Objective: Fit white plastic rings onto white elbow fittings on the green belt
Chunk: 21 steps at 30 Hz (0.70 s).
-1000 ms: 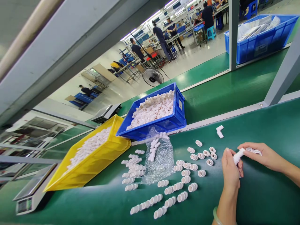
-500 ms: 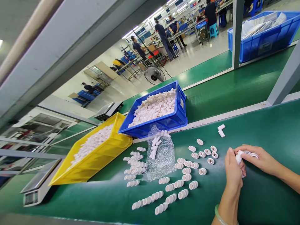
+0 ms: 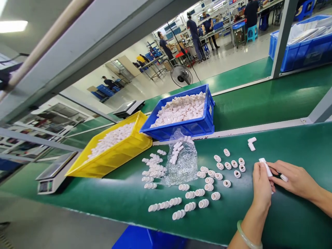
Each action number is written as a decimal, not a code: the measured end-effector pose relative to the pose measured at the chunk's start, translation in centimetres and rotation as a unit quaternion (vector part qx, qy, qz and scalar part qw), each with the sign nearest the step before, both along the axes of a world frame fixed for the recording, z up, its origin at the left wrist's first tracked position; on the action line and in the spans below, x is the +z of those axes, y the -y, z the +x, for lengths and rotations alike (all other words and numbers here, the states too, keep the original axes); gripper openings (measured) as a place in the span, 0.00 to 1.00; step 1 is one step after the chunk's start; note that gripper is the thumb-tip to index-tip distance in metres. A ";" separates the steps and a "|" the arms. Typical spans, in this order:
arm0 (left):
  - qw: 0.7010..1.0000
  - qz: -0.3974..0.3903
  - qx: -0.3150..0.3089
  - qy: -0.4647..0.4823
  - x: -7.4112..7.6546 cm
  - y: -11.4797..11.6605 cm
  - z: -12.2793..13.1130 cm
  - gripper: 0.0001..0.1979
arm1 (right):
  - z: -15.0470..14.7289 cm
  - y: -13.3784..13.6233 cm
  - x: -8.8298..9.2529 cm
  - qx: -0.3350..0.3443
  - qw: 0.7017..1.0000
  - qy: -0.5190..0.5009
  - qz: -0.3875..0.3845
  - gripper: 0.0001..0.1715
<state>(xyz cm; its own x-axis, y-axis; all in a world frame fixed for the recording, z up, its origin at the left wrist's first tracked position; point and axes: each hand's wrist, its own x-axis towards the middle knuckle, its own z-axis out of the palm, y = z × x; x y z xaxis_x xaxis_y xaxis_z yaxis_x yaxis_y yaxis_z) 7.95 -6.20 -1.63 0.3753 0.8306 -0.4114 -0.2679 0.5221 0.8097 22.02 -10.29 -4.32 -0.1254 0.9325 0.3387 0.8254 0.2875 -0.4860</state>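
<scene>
Both hands appear to have shifted against the half-second-earlier picture: the upper end of the white tube now stands clear, where the right fingers overlapped it, and the tilted view brings a blue surface in below the bench edge. Left hand has its fingers curled closely round the tube, which is raised above the green bench at its right-hand part. Right hand is partly curled, its thumb and forefinger extended to the tube's side; a small white piece sits tucked within its grasp, though how firmly is hidden. Judging by the layout, a fair amount is already set out: short ringed pieces lie scattered just left of the hands, longer ringed rows lie nearer the bench edge, and a cluster of pieces sits beside the clear plastic bag, which has more white parts on it. Two white elbows lie apart beyond the hands. Much looks left unsorted, as the yellow bin and blue bin are both heaped with white parts. Whether the tube and the tucked piece belong together cannot be told, nor whether the tube is finished.
</scene>
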 end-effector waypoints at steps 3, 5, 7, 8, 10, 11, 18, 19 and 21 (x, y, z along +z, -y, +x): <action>1.000 -0.009 0.011 0.020 -0.3 -0.1 0.2 0.29 | -0.1 -0.4 0.3 0.004 1.000 0.010 0.003 0.17; 0.998 -0.036 0.017 0.052 -0.4 -0.2 0.3 0.28 | -0.4 -0.8 0.5 -0.001 1.000 0.025 0.009 0.18; 0.995 -0.060 0.027 0.074 -0.4 -0.2 0.4 0.27 | -0.8 -1.2 0.6 -0.006 0.998 0.051 0.023 0.21; 0.994 -0.071 0.032 0.081 -0.3 -0.2 0.4 0.26 | -0.9 -1.4 0.6 -0.005 0.998 0.061 0.027 0.22; 0.991 -0.088 0.042 0.096 -0.3 -0.3 0.4 0.25 | -1.0 -2.0 1.0 -0.001 0.998 0.061 0.021 0.21; 0.988 -0.099 0.044 0.108 -0.2 -0.4 0.4 0.24 | -0.9 -2.4 1.3 -0.001 0.999 0.050 0.010 0.21; 0.932 -0.295 0.051 0.205 0.0 -0.9 0.4 0.13 | -1.4 -10.2 7.1 -0.004 0.987 -0.033 -0.157 0.24; 0.926 -0.314 0.054 0.205 0.1 -0.9 0.5 0.11 | -1.8 -11.7 7.9 0.022 0.980 -0.020 -0.195 0.25; 0.918 -0.336 0.048 0.203 0.1 -0.7 0.6 0.07 | -2.8 -14.3 8.7 0.067 0.970 0.003 -0.233 0.25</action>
